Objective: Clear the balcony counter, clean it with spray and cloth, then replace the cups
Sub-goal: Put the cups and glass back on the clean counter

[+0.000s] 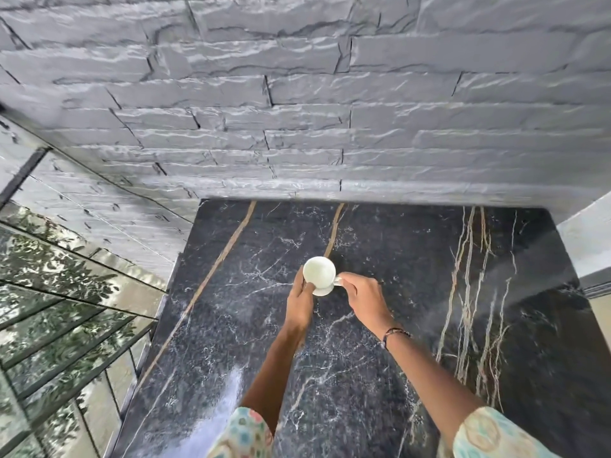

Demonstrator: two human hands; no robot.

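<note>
A small white cup (pixel 319 271) is over the middle of the black marble counter (pixel 413 292), with a white saucer (pixel 325 290) under it. My left hand (pixel 300 300) grips the cup's left side, thumb against its wall. My right hand (pixel 362 297) pinches the cup's handle on the right. The cup looks empty inside. Whether the saucer touches the counter I cannot tell.
A grey stone-brick wall (pixel 297 127) rises right behind the counter. Mirrored panels (pixel 66 292) showing reflected leaves line the left side. A pale ledge (pixel 588 246) juts in at the right edge. The marble has tan veins and a wet-looking sheen near me.
</note>
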